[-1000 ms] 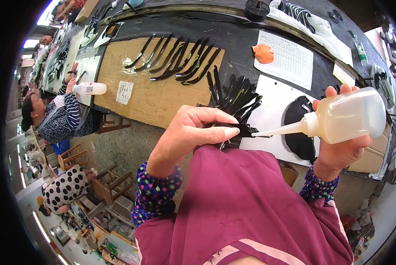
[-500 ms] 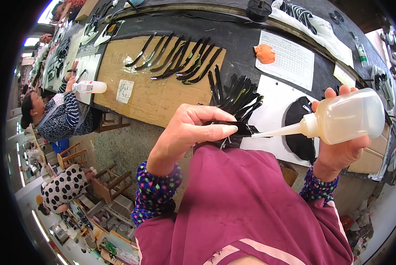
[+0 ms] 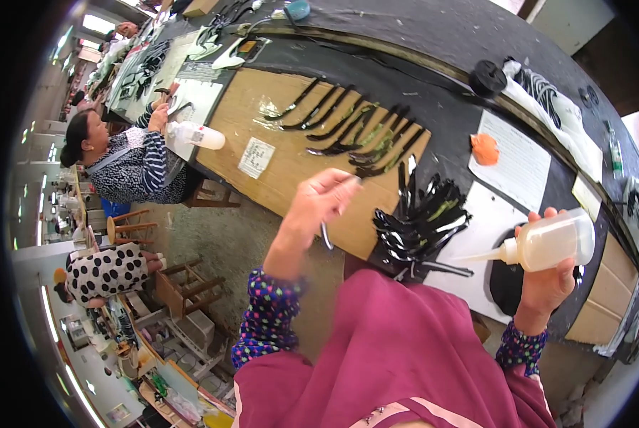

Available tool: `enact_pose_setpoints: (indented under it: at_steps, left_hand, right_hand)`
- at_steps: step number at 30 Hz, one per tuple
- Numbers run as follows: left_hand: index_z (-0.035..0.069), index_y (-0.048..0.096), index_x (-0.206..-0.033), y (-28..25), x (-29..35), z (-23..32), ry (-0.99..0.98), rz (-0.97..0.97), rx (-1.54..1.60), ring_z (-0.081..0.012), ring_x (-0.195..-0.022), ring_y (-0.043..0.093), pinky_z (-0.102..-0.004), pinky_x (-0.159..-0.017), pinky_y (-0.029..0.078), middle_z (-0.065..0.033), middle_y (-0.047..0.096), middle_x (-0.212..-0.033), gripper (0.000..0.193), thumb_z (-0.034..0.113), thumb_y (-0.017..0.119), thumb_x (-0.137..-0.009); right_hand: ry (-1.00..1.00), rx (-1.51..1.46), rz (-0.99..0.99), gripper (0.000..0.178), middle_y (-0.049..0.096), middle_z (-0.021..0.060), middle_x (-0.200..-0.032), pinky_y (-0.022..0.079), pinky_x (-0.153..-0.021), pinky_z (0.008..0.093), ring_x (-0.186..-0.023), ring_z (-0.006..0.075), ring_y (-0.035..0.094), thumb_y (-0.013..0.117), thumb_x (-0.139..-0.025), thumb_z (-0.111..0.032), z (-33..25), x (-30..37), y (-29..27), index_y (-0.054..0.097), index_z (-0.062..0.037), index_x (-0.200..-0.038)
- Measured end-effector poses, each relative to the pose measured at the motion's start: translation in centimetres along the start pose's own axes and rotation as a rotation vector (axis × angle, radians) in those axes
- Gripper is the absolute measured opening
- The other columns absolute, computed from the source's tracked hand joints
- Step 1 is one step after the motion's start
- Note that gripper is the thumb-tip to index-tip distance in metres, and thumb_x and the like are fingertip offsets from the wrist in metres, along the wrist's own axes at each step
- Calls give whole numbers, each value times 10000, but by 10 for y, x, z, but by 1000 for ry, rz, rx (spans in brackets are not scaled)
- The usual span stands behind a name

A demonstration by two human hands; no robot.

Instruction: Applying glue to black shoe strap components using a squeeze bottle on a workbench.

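My left hand [image 3: 323, 203] is raised over the near edge of the cardboard, thumb and fingers pinched together. A thin black strip [image 3: 326, 237] hangs from it, its end curling below the palm; motion blurs the fingers. My right hand [image 3: 548, 285] grips a translucent squeeze bottle [image 3: 558, 242] of pale liquid, tilted sideways. Its long thin nozzle points left over a white sheet. Between the hands, a fanned pile of glossy black strips [image 3: 423, 217] lies at the table edge. Farther off, several similar strips [image 3: 333, 114] lie side by side on the cardboard [image 3: 298, 160].
A black rounded piece [image 3: 503, 282] lies partly behind the bottle. Beyond are a printed paper form [image 3: 515, 175], an orange crumpled lump [image 3: 485, 148] and a black spool [image 3: 488, 78]. At the left a co-worker [image 3: 130, 157] sits by another bottle [image 3: 198, 135]. A wooden stool [image 3: 187, 289] stands below.
My left hand has moved left, away from the nozzle and pile, over the cardboard with the strip. My right hand still holds the bottle, now apart from the strip. The whole view has shifted.
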State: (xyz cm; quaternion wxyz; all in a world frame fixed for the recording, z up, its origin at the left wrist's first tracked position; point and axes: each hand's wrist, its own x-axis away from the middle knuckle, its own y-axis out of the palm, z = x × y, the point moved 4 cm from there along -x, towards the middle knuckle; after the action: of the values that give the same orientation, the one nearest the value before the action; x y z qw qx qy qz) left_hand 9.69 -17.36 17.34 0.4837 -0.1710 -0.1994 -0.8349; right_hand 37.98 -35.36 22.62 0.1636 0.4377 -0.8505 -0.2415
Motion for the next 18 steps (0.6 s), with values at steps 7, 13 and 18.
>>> enact_pose_setpoints:
  at_steps: [7,13,18]
  left_hand:
    - [13,603,-751,-184,-167,-29,205,527,-664,-137,-553,525,-292,-514,390,-53,577,-604,232,241,640,-763]
    - [77,644,-813,-213,-295,-49,210,623,-923,-332,-789,592,-420,-681,445,-159,624,-791,228,288,642,-729]
    - [129,626,-871,-207,-326,-60,124,713,-1024,-299,-908,554,-480,-775,385,-90,618,-893,233,331,613,-755]
  right_hand:
    - [6,114,154,773,401,173,-1235,412,-887,504,-1127,364,427,708,-676,-343,30,-26,25,320,-10,-1255]
    - [11,192,248,747,416,162,-1205,428,-868,494,-1107,348,441,706,-676,-338,45,-46,50,337,-15,-1239]
    - [-7,198,262,726,409,168,-1208,407,-873,508,-1099,347,442,680,-696,-341,48,-56,45,331,4,-1230]
